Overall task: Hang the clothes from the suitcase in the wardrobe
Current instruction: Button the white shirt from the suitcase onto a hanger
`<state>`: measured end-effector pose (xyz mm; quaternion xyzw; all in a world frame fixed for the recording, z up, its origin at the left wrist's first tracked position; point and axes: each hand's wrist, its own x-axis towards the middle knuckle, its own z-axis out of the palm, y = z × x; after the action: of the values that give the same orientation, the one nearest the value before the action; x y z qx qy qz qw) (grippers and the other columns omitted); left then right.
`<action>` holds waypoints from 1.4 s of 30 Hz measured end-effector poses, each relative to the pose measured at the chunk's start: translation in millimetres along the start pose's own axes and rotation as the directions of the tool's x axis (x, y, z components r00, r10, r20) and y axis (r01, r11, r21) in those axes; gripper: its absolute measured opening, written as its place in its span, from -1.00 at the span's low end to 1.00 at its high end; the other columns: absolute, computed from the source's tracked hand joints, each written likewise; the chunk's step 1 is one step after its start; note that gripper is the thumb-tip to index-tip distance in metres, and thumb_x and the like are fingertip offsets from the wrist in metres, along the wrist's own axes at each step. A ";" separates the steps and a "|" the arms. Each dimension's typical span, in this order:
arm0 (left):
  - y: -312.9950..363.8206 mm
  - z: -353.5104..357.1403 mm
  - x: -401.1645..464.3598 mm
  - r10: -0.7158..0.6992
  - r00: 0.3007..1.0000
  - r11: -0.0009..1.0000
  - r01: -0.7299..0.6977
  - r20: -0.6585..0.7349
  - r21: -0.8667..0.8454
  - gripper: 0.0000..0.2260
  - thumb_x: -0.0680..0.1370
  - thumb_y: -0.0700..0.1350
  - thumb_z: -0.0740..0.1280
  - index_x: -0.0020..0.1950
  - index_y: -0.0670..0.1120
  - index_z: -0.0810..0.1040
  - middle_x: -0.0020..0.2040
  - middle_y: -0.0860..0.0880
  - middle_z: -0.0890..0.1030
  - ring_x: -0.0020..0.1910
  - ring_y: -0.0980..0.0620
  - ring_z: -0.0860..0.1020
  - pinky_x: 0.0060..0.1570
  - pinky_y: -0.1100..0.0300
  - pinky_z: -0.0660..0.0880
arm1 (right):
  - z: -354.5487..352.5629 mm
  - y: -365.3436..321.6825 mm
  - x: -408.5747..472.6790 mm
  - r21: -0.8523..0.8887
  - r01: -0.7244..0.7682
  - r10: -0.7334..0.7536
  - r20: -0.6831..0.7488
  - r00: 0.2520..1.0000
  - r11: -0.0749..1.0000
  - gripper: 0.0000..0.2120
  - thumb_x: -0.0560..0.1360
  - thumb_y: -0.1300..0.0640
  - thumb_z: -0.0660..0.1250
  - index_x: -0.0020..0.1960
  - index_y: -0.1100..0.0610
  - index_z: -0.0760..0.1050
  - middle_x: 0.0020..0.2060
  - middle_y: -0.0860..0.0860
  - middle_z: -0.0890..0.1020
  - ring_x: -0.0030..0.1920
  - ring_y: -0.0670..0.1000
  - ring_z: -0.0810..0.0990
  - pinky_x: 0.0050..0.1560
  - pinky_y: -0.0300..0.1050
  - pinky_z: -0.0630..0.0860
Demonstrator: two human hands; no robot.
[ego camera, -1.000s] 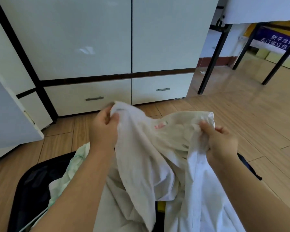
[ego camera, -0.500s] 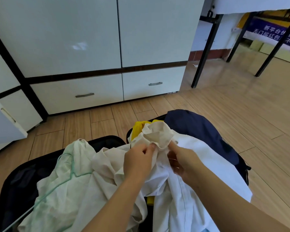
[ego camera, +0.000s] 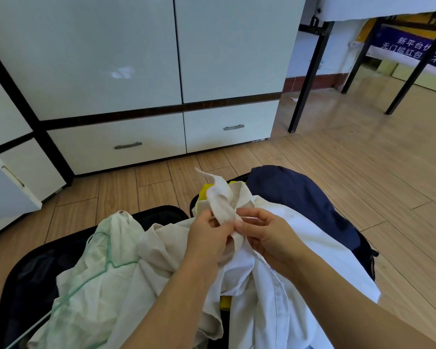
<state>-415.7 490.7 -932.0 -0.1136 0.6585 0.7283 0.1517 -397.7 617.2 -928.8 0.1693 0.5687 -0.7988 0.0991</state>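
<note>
An open black suitcase (ego camera: pixel 35 268) lies on the floor in front of me, heaped with clothes. My left hand (ego camera: pixel 207 238) and my right hand (ego camera: pixel 269 235) are close together above it, both pinching a bunched cream-white garment (ego camera: pixel 224 200) whose end sticks up between them. A white shirt (ego camera: pixel 269 298) hangs down below my hands. A pale green-trimmed garment (ego camera: pixel 93 280) lies at the left, a navy garment (ego camera: pixel 300 197) at the right, and something yellow (ego camera: pixel 204 190) shows behind. The white wardrobe (ego camera: pixel 136 59) stands ahead, its doors shut.
Two drawers with metal handles (ego camera: pixel 128 145) run along the wardrobe's base. An open white door (ego camera: pixel 3 192) juts in at the left. Black table legs (ego camera: pixel 310 71) stand at the right on the wooden floor (ego camera: pixel 363 159).
My hands have come down and together from spread apart at chest height. The garment, held wide a second ago, is now bunched between them over the suitcase.
</note>
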 end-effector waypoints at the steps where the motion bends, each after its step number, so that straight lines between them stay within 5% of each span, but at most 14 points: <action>1: 1.6 -1.1 -2.0 0.053 0.998 0.998 -0.054 0.045 0.012 -0.77 0.53 -0.27 0.38 0.07 0.04 0.57 -0.08 -0.01 0.70 -0.05 -0.01 0.67 0.01 0.03 0.61 | 0.6 -1.8 -0.5 0.026 -0.001 0.001 -0.010 1.000 1.000 -0.71 0.34 0.32 0.46 0.05 0.24 0.58 -0.04 0.20 0.68 -0.13 0.09 0.67 0.00 -0.04 0.63; 5: 11.7 -6.1 -5.7 0.209 0.978 0.978 -0.209 -0.001 0.021 -0.81 0.50 -0.31 0.40 -0.08 -0.02 0.65 -0.24 0.06 0.69 -0.27 0.22 0.61 -0.13 0.23 0.53 | 3.0 -19.1 -1.2 0.004 0.108 -0.107 -0.116 0.988 0.994 -0.73 0.46 0.32 0.39 0.14 0.15 0.57 -0.01 0.10 0.68 -0.19 -0.02 0.68 -0.24 -0.14 0.60; 8: 21.0 -8.4 -4.7 0.263 0.961 0.964 -0.259 -0.086 0.051 -0.82 0.50 -0.30 0.39 -0.20 -0.03 0.64 -0.38 0.10 0.60 -0.45 0.27 0.48 -0.31 0.37 0.44 | 2.3 -37.5 -4.9 -0.095 0.259 -0.270 -0.139 0.953 0.961 -0.80 0.51 0.28 0.35 0.09 0.09 0.61 -0.10 -0.10 0.71 -0.16 -0.09 0.68 -0.11 -0.08 0.62; 10: 23.8 -9.5 -4.2 0.238 0.968 0.969 -0.230 -0.083 0.094 -0.82 0.50 -0.29 0.37 -0.22 -0.04 0.63 -0.39 0.09 0.60 -0.43 0.23 0.50 -0.30 0.32 0.46 | 6.4 -38.4 -7.9 -0.246 0.300 -0.342 -0.150 0.928 0.922 -0.80 0.50 0.27 0.37 0.06 0.06 0.63 -0.15 -0.06 0.71 -0.11 -0.07 0.67 0.01 -0.06 0.62; 14: 14.8 -10.0 -6.6 0.224 0.974 0.913 -0.199 -0.030 0.357 -0.83 0.49 -0.24 0.32 -0.22 -0.03 0.64 -0.28 -0.01 0.64 -0.21 -0.03 0.57 -0.11 0.03 0.53 | 13.8 -10.1 -7.8 -0.725 0.235 -0.393 -0.053 0.918 0.647 -0.75 0.48 0.20 0.39 0.11 -0.03 0.62 -0.20 -0.08 0.59 -0.17 -0.14 0.56 -0.08 -0.32 0.49; 18: 1.9 -10.5 -11.4 0.165 0.986 0.919 -0.146 -0.022 0.365 -0.79 0.58 -0.20 0.25 -0.12 0.03 0.63 -0.16 0.04 0.64 -0.10 0.03 0.58 -0.02 0.09 0.58 | 11.1 4.3 -9.8 -0.447 0.112 -0.125 0.001 0.992 0.888 -0.80 0.54 0.23 0.33 0.03 0.01 0.66 -0.14 -0.04 0.71 -0.13 -0.08 0.63 -0.08 -0.25 0.56; 23: -6.1 -14.3 -8.6 0.239 0.971 0.912 -0.218 -0.017 0.348 -0.94 0.54 -0.11 0.38 -0.05 -0.05 0.64 -0.16 0.04 0.67 -0.10 0.06 0.63 -0.04 0.15 0.59 | 7.6 2.2 -7.1 -0.253 0.093 -0.090 0.022 0.996 0.963 -0.64 0.44 0.43 0.36 0.17 0.14 0.59 -0.09 0.08 0.68 -0.03 0.06 0.68 0.04 -0.11 0.62; 29: -10.3 -18.1 -5.3 0.044 0.996 0.995 -0.037 -0.082 0.088 -0.97 0.51 -0.16 0.42 -0.10 -0.11 0.64 -0.18 -0.09 0.70 -0.12 -0.10 0.67 0.00 -0.07 0.61 | 12.1 5.6 -3.9 -0.459 0.113 -0.190 -0.125 0.974 0.881 -0.72 0.31 0.27 0.55 -0.09 0.17 0.50 -0.22 0.05 0.62 -0.16 0.03 0.63 -0.08 -0.11 0.62; 33: -9.8 -20.8 -5.8 -0.051 0.996 0.996 0.045 -0.070 -0.079 -0.92 0.49 -0.21 0.43 -0.07 -0.21 0.62 -0.16 -0.19 0.70 -0.12 -0.19 0.68 -0.04 -0.08 0.62 | 14.2 2.5 -7.1 -0.662 0.137 -0.198 -0.018 0.980 0.737 -0.79 0.33 0.08 0.56 -0.21 0.16 0.58 -0.36 -0.01 0.66 -0.36 -0.09 0.61 -0.29 -0.31 0.51; 38: -6.6 -23.0 -4.8 -0.032 0.997 0.999 0.030 -0.072 -0.040 -0.89 0.48 -0.16 0.44 -0.06 -0.17 0.59 -0.11 -0.16 0.69 -0.11 -0.15 0.67 -0.05 -0.09 0.63 | 17.0 0.8 -7.1 -0.780 0.162 -0.211 0.040 0.977 0.604 -0.87 0.42 0.09 0.49 -0.25 0.05 0.57 -0.36 -0.08 0.63 -0.32 -0.13 0.58 -0.14 -0.24 0.56; 42: 0.2 -23.4 -6.4 0.065 0.998 0.993 -0.062 -0.024 0.101 -0.95 0.50 -0.16 0.43 -0.12 -0.13 0.60 -0.14 -0.10 0.68 -0.07 -0.12 0.65 -0.01 -0.06 0.62 | 14.0 -9.4 -5.0 -0.756 0.182 -0.333 -0.050 0.942 0.629 -0.89 0.48 0.11 0.41 -0.21 0.05 0.54 -0.30 -0.07 0.60 -0.26 -0.11 0.56 -0.20 -0.26 0.51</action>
<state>-410.7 467.0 -932.0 -0.0950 0.6995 0.6971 0.1250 -398.6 607.0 -914.5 0.1043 0.8685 -0.4845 -0.0097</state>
